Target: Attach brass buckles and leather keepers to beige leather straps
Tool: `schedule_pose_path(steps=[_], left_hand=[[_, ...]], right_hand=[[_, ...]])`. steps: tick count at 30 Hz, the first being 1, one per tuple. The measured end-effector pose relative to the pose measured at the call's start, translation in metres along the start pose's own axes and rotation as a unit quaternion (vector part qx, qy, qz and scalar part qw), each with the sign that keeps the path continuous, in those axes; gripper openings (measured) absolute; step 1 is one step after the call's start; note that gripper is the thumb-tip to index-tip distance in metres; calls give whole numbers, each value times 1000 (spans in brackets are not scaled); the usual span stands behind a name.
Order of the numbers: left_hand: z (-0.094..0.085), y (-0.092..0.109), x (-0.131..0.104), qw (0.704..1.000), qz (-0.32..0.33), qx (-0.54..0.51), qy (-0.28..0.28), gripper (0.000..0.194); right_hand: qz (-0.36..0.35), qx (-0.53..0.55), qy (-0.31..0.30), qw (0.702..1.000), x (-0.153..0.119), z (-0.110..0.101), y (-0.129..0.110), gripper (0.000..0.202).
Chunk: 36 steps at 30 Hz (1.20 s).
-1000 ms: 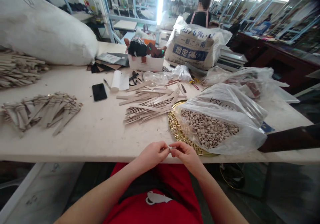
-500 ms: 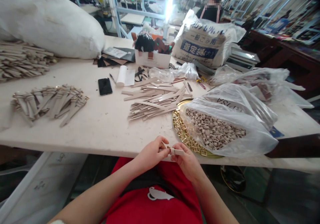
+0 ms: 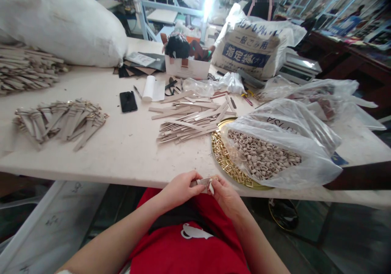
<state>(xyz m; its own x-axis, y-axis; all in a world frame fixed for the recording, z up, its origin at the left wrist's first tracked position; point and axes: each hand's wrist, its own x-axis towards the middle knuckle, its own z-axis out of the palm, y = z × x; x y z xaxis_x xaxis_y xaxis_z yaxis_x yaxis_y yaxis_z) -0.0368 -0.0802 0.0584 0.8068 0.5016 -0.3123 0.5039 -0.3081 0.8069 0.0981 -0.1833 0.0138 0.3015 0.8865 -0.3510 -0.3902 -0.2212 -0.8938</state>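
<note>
Close to the table's front edge, my left hand (image 3: 187, 187) is closed on a beige strap (image 3: 201, 181). The fingers of my right hand (image 3: 224, 192) pinch the strap's other end, where a small piece sits that is too blurred to name exactly. Just right of my hands, gold buckles (image 3: 224, 154) fill a round gold tray (image 3: 229, 123). Partly over that tray lies a clear plastic bag (image 3: 305, 143) full of small beige loops (image 3: 264, 156). Loose beige strips (image 3: 186, 125) are piled beyond my hands. At the left lie straps with gold buckles (image 3: 62, 121).
A phone (image 3: 128, 101) and a paper roll (image 3: 149, 88) lie mid-table. Behind them stands a white box (image 3: 187, 68). A big white sack (image 3: 67, 25) fills the back left, with more strips (image 3: 26, 68) beside it. A printed bag (image 3: 249, 48) stands at the back; a person (image 3: 262, 7) is beyond.
The strap has turned: its pale length pointed right from my right hand before, and now it runs left into my left hand. My right fingers have shifted to its end.
</note>
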Motion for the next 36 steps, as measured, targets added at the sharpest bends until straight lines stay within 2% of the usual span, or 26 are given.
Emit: schedule_pose_path(steps=[3, 6, 8, 13, 15, 17, 19, 21, 24, 26, 28, 32, 36], left_hand=[[-1, 4, -3, 1000, 10, -22, -2, 24], [2, 6, -3, 1000, 12, -23, 9, 28], [4, 5, -3, 999, 14, -30, 14, 31], [6, 0, -3, 993, 15, -113, -18, 32], [8, -1, -3, 988, 3, -150, -27, 33], [10, -1, -2, 986, -4, -161, -29, 33], [11, -1, -1, 988, 1, -152, -36, 30], [10, -3, 0, 988, 9, -147, -51, 27], [9, -11, 1, 978, -7, -193, -86, 29], [8, -17, 2, 962, -37, -247, -108, 31], [10, -21, 3, 945, -76, -299, -107, 29], [16, -17, 2, 921, -136, -358, -71, 27], [19, -10, 0, 929, -129, -340, -75, 29]], right_hand=[[-43, -53, 54, 996, 2, 3, 1, 31], [-103, -130, 152, 974, 4, 6, 4, 28], [-106, -157, 173, 967, 5, 6, 7, 28], [-11, -134, 36, 990, 3, 3, 6, 25], [-24, -159, 52, 986, 2, 2, 4, 24], [-68, -234, 80, 966, 0, 2, 2, 20], [-100, -309, 69, 943, -2, 1, 1, 16], [-107, -342, 36, 933, -3, 0, 0, 14], [-114, -335, 40, 934, -5, 1, 2, 13], [-120, -328, 66, 935, -4, 1, 5, 13], [-121, -330, 72, 933, -4, 0, 9, 13], [-125, -336, 25, 933, -5, -2, 11, 14], [-127, -319, -8, 939, -10, -5, 9, 16]])
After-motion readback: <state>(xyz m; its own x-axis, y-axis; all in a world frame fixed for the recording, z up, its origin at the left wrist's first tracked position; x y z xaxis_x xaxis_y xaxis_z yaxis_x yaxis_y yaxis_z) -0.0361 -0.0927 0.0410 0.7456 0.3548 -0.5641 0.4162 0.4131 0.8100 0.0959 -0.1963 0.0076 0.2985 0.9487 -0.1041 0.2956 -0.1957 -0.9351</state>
